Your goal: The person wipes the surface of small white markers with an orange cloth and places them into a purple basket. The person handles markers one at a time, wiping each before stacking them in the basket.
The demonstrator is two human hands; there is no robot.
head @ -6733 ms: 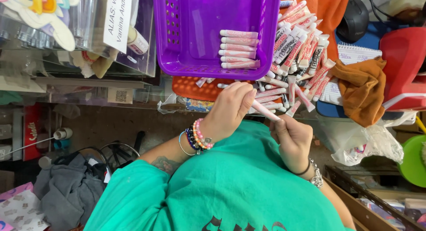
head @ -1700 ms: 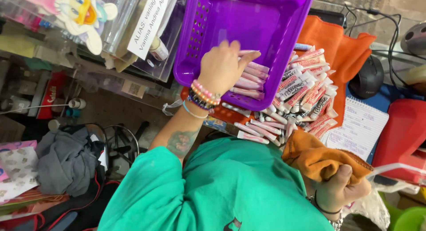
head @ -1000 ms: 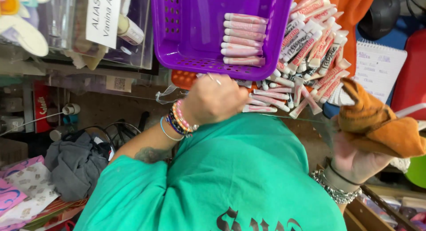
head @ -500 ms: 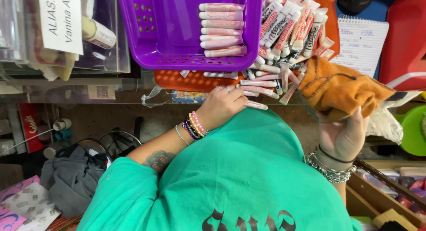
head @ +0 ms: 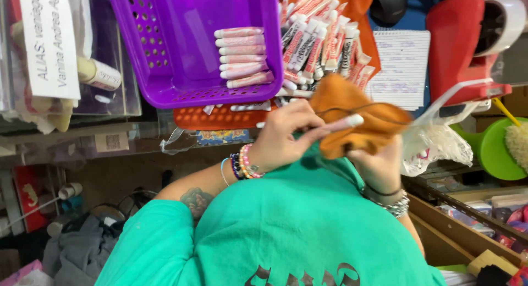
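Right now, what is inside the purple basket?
Inside the purple basket, six pink tubes lie stacked in a column against its right wall. The rest of its floor shows bare; its top end is cut off by the frame.

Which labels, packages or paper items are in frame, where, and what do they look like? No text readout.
Paper label: top left, on a clear bin; white rectangle, dark lettering.
Small sticker: left shelf edge; pale square, dark code pattern.
Notebook page: upper right, beside the tubes; white, lined, handwritten.
Printed tubes: right of the purple basket; white and red.
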